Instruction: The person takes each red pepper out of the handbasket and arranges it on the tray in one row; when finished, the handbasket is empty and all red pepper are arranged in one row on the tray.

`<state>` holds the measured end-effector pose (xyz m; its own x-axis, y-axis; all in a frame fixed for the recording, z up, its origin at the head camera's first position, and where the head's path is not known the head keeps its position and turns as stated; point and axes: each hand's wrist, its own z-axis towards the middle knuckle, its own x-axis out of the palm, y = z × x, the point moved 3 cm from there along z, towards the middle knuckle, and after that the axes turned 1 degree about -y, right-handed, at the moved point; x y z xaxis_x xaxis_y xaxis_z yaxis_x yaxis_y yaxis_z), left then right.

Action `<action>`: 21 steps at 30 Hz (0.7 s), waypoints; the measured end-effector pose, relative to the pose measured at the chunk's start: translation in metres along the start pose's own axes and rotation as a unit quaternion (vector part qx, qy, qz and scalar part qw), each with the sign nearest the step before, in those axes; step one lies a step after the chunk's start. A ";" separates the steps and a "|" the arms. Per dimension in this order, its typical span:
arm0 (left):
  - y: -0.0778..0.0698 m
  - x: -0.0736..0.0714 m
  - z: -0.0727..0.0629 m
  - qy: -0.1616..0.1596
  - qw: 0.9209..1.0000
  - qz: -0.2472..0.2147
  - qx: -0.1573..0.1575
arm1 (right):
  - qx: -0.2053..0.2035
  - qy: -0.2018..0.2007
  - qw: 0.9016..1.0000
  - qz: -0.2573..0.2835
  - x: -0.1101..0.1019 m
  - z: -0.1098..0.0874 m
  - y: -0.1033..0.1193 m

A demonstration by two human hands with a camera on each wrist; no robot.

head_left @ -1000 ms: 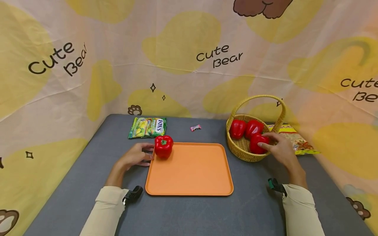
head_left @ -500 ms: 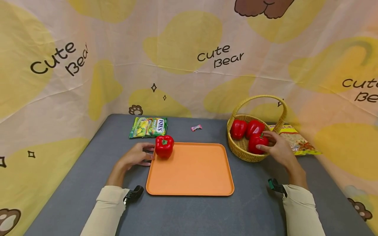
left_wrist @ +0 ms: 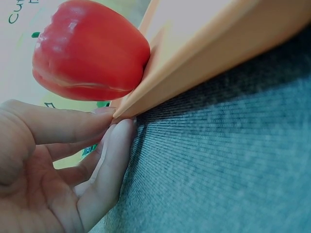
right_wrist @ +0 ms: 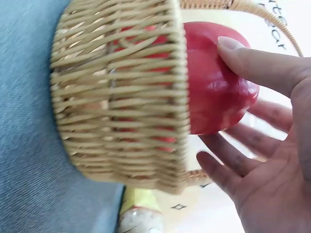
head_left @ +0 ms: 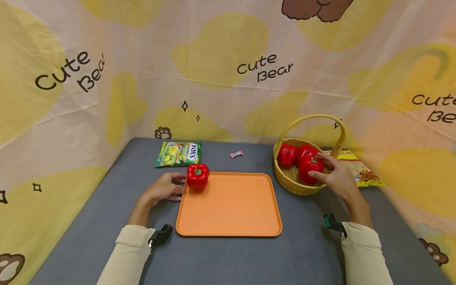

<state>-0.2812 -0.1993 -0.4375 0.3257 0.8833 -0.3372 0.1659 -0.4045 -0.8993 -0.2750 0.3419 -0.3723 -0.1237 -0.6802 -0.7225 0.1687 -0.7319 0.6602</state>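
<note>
A red bell pepper (head_left: 309, 169) is held by my right hand (head_left: 338, 177), thumb on its near side and fingers round the far side. It sits partly above the rim of the wicker basket (head_left: 297, 188), stem upward. Two more red bell peppers lie behind it in the basket. My left hand (head_left: 164, 187) pinches the left edge of the orange tray (head_left: 231, 209) between thumb and fingers, as the left wrist view shows. On the tray's back left corner stands another red bell pepper (head_left: 197, 178), just beside that hand but apart from its fingers.
A green candy bag (head_left: 179, 154) lies behind the tray at the left. Farther right is a small pink wrapped candy (head_left: 236, 154). A yellow snack bag (head_left: 360, 168) lies behind and right of the basket, whose tall handle (head_left: 317, 116) arches over it.
The pepper in my right hand has risen slightly in the basket and turned, so its green stem now shows on top. My left hand and the tray have stayed put.
</note>
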 end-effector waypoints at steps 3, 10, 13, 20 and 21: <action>0.000 -0.001 -0.001 0.001 1.000 0.000 0.000 | -0.010 0.000 1.000 -0.003 -0.002 0.000 0.007; 0.001 -0.001 -0.002 -0.001 1.000 -0.001 -0.002 | -0.048 -0.023 0.998 -0.012 -0.004 -0.002 0.027; 0.001 -0.001 -0.002 0.000 1.000 0.000 -0.001 | -0.062 -0.034 0.997 -0.011 -0.004 -0.003 0.037; 0.000 0.000 -0.001 -0.001 1.000 0.002 0.000 | -0.088 -0.029 0.996 0.001 0.007 -0.004 0.059; 0.000 0.000 -0.001 0.000 1.000 0.002 0.000 | -0.091 -0.025 0.996 0.001 0.009 -0.004 0.062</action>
<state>-0.2808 -0.1997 -0.4373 0.3256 0.8818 -0.3412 0.1645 -0.4082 -0.8979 -0.2620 0.2906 -0.3388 -0.1711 -0.6867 -0.7066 0.3429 -0.7138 0.6107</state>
